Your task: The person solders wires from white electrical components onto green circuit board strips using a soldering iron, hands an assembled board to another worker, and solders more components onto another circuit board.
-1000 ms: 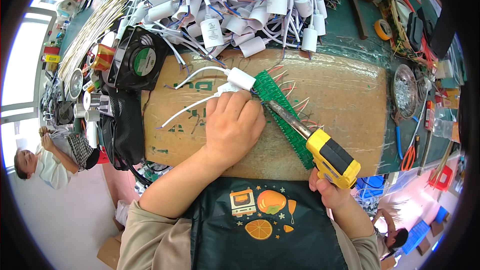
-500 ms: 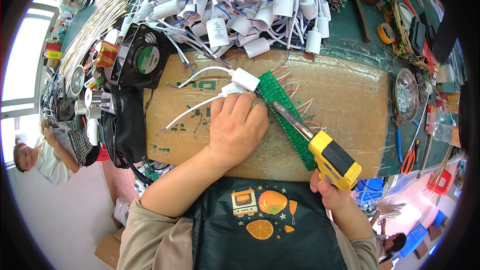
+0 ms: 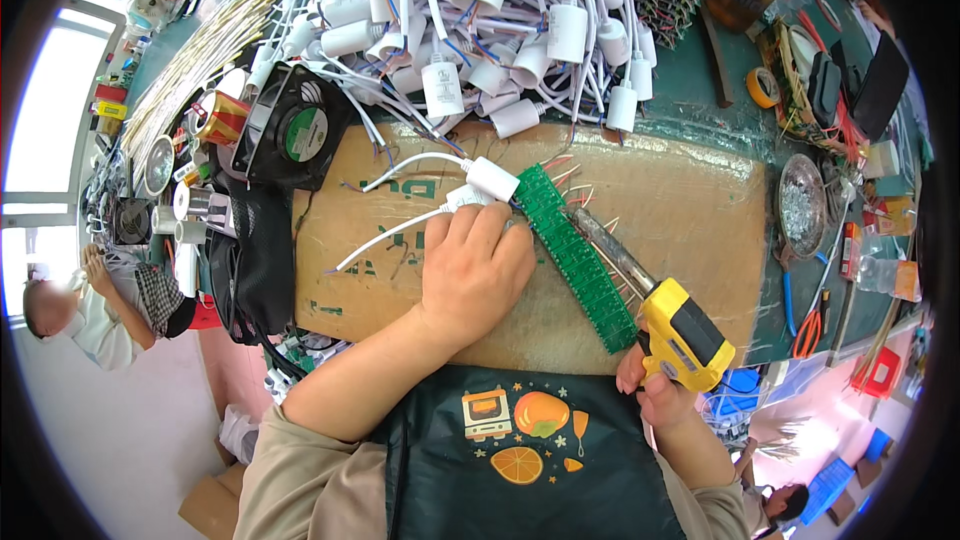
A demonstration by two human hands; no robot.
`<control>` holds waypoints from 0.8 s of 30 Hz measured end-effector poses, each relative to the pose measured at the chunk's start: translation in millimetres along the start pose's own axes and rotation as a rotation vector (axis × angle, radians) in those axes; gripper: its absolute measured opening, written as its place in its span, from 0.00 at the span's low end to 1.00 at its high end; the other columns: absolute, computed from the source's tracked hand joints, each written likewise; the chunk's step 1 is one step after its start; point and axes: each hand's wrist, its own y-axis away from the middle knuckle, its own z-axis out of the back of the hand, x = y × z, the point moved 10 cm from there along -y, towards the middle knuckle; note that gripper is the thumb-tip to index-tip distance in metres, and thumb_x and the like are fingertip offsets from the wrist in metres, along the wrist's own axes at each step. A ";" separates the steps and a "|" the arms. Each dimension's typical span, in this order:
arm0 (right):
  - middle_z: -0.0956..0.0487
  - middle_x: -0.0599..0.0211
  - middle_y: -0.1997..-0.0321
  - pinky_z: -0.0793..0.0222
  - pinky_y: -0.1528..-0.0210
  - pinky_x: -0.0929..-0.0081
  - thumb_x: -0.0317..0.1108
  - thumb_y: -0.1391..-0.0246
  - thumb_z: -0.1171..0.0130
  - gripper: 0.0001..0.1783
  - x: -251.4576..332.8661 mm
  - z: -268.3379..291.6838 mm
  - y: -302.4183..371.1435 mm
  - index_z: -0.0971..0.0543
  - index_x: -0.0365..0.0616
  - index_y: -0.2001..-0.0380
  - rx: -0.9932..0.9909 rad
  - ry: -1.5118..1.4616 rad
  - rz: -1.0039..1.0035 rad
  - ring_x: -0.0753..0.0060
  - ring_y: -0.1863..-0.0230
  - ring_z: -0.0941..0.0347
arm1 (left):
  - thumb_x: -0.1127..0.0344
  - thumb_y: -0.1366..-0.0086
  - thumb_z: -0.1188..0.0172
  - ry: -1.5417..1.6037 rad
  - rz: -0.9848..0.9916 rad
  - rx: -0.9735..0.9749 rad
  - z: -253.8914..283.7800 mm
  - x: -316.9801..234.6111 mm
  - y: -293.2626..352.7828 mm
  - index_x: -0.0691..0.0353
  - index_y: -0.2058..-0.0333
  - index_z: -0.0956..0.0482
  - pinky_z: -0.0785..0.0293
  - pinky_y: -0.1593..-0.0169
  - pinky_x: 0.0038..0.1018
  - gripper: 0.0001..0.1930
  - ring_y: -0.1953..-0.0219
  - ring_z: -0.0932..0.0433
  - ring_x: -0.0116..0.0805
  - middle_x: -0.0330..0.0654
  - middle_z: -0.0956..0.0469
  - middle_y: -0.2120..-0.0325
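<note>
My left hand (image 3: 475,270) is closed over a white lamp holder (image 3: 467,198), whose white cable runs out to the left; its fingertips are hidden. A second white lamp holder (image 3: 493,178) lies just above my fingers, its end touching the green circuit board strip (image 3: 575,255). That strip slants across the work board, with thin red and white wires (image 3: 568,180) along its right edge. My right hand (image 3: 660,395) grips a yellow and black soldering gun (image 3: 690,335). The gun's metal tip is at the strip's right edge, near the wires; whether it touches cannot be told.
Beneath the work lies a brown work board (image 3: 700,240). A big heap of white lamp holders (image 3: 455,90) fills the far side. At left stand a black fan (image 3: 300,130) and a black mesh bag (image 3: 258,250). A metal dish (image 3: 802,202) and orange-handled scissors (image 3: 808,330) lie at right.
The soldering gun's tip has moved right, from over the strip to its right edge. My left hand keeps its place on the lamp holder. The whole view has shifted slightly.
</note>
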 end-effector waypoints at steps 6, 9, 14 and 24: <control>0.30 0.69 0.73 0.29 0.66 0.70 0.49 0.43 0.31 0.32 -3.4 3.8 1.6 0.30 0.42 0.45 -0.029 -0.024 -0.023 0.73 0.71 0.32 | 0.67 0.49 0.31 0.034 0.022 0.065 2.9 0.4 -1.7 0.56 0.62 0.20 0.34 0.58 0.36 0.14 0.63 0.25 0.39 0.38 0.23 0.64; 0.30 0.68 0.74 0.29 0.66 0.70 0.48 0.43 0.32 0.31 -0.4 4.9 2.7 0.30 0.42 0.45 -0.026 -0.011 0.007 0.72 0.72 0.32 | 0.66 0.48 0.31 0.067 0.070 0.106 16.7 2.9 -1.9 0.57 0.56 0.21 0.32 0.56 0.37 0.19 0.61 0.24 0.40 0.39 0.22 0.62; 0.28 0.66 0.73 0.28 0.68 0.68 0.48 0.44 0.32 0.36 -3.1 9.5 1.9 0.34 0.39 0.41 -0.068 -0.056 0.020 0.71 0.73 0.30 | 0.65 0.48 0.30 0.095 0.106 0.192 22.5 16.8 16.8 0.57 0.51 0.22 0.31 0.54 0.37 0.23 0.59 0.23 0.40 0.40 0.21 0.60; 0.27 0.65 0.72 0.29 0.68 0.68 0.45 0.44 0.32 0.35 -0.5 13.9 1.2 0.34 0.40 0.41 -0.119 -0.100 0.055 0.70 0.73 0.29 | 0.69 0.49 0.36 -0.072 -0.453 0.238 44.6 -20.7 -45.7 0.56 0.54 0.20 0.37 0.35 0.53 0.20 0.43 0.26 0.45 0.41 0.24 0.52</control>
